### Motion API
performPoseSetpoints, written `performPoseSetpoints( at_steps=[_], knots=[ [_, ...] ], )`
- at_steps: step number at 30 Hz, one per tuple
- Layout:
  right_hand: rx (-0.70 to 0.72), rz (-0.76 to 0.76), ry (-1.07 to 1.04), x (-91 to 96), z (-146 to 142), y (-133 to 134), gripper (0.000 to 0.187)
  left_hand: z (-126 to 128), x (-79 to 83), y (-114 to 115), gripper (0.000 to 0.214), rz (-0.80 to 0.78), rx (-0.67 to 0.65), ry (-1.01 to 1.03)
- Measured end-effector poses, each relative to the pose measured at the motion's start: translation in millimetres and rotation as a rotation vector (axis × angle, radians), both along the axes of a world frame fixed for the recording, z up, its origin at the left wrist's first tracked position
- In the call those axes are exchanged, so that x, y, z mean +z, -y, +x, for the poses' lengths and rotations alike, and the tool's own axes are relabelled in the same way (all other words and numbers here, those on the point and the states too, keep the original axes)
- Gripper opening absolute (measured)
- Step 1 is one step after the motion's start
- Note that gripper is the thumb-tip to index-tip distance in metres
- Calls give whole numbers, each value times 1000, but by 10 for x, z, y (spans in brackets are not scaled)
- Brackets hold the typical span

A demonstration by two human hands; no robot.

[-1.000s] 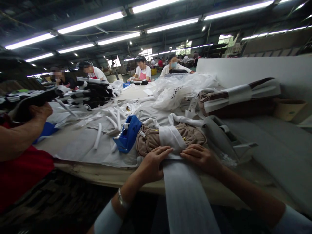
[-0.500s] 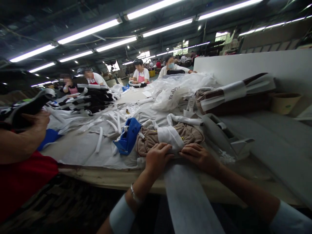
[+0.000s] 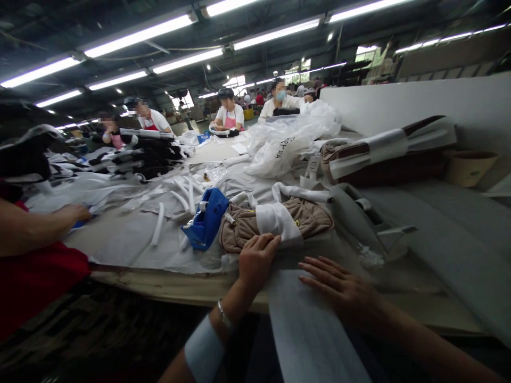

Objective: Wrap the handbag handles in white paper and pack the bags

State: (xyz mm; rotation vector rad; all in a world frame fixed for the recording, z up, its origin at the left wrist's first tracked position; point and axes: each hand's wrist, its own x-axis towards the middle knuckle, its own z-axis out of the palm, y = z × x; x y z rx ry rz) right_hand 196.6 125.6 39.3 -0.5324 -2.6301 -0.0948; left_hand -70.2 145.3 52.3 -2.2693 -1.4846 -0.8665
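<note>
A brown ribbed bag (image 3: 239, 227) lies near the table's front edge with a white paper band (image 3: 275, 219) around its middle. My left hand (image 3: 255, 258) is closed on the lower edge of that band, fingers curled against the bag. From below the bag a long white paper strip (image 3: 307, 324) hangs over the table edge towards me. My right hand (image 3: 335, 284) is open, its fingers stretched out at the strip's right side; whether it touches the strip I cannot tell. A white-wrapped strap (image 3: 299, 192) runs behind the bag.
Left of the bag stands a blue tape dispenser-like object (image 3: 206, 218). A grey tape dispenser (image 3: 359, 213) sits at right, below a wrapped brown bag (image 3: 347, 159). Plastic bags (image 3: 279, 151) and white tubes (image 3: 157, 223) lie about. A co-worker's arm (image 3: 43, 226) reaches in from the left.
My right hand has let go of the paper band and moved down and right, fingers now straight. My left hand stays at the band. The co-worker's hand at left has lowered to the table.
</note>
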Motion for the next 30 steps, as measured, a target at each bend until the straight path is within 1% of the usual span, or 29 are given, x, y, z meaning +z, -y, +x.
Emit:
performPoseSetpoints(
  at_steps=[1,3,6,9,11,13,15,17,19,20,21,23,24,26,27,28,30],
  knots=[
    [13,17,-2,2,-40,25,57,1,-13,3,27,11,-1,-4],
    [37,87,-73,46,-132,26,47,0,-33,10,28,26,-1,-15],
    [47,151,-231,204,-230,-68,34,-3,-53,14,29,35,-7,-37],
    [8,131,-311,396,-267,-246,30,-19,-55,6,31,40,-23,-53],
    [-9,104,-325,494,-287,-399,30,-46,-29,1,34,28,-59,-65],
    [-30,57,-326,558,-322,-563,31,-89,30,10,37,-12,-113,-72],
    [-80,-35,-312,598,-373,-713,32,-144,118,42,42,-93,-177,-47],
    [-134,-159,-300,615,-439,-831,30,-195,217,91,49,-188,-239,21],
    [-194,-300,-313,605,-510,-916,27,-223,300,134,56,-275,-266,111],
    [-240,-352,-339,590,-544,-950,27,-223,329,145,56,-302,-247,152],
    [-290,-387,-367,570,-575,-982,28,-213,348,145,55,-319,-200,184],
    [-391,-401,-406,531,-623,-1044,30,-167,362,114,57,-349,-53,216],
    [-438,-393,-393,519,-639,-1076,32,-136,361,85,57,-363,34,224],
    [-486,-407,-294,525,-661,-1141,34,-74,354,16,51,-404,185,241],
    [-504,-428,-243,543,-669,-1174,34,-48,351,-18,45,-426,234,261],
    [-518,-455,-199,568,-676,-1208,33,-26,350,-47,40,-444,266,290],
    [-523,-500,-155,627,-693,-1276,28,2,356,-91,39,-466,298,374]
  ],
)
